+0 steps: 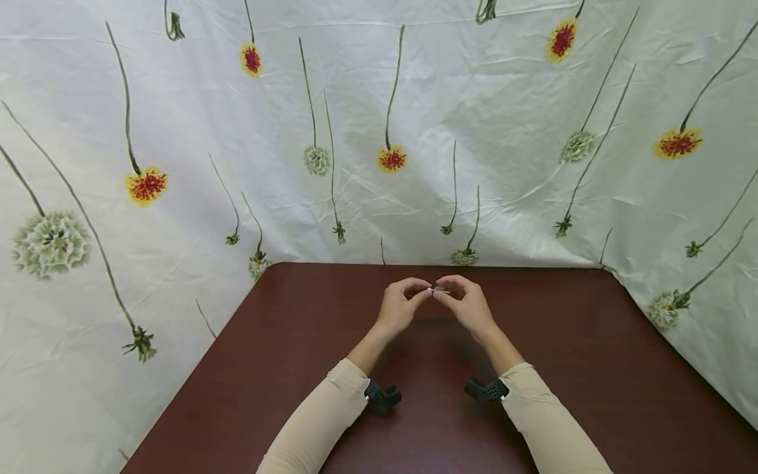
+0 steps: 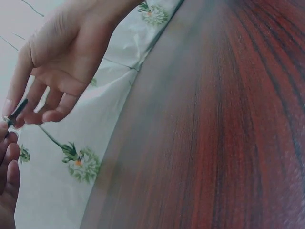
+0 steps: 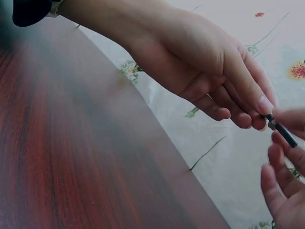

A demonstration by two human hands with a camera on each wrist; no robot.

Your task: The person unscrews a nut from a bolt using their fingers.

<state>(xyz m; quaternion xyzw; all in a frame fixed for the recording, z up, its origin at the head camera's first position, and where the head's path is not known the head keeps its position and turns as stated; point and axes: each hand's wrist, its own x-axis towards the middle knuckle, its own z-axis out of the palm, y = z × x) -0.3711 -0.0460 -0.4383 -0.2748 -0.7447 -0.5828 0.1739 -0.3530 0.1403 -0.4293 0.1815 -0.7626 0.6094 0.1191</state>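
Above the far half of the table, both hands meet fingertip to fingertip around a small bolt. My left hand pinches one end of the bolt between thumb and finger. From there its dark threaded shank points toward my right hand. The thumb and forefinger of that hand pinch a small silvery piece, which looks like a nut, on the bolt. Fingertips partly hide the nut and the bolt's held end. The other fingers of both hands are loosely bent.
A dark red-brown wooden table lies beneath the hands. White cloth with a flower print hangs behind it and along both sides. Each wrist wears a black band with a camera mount.
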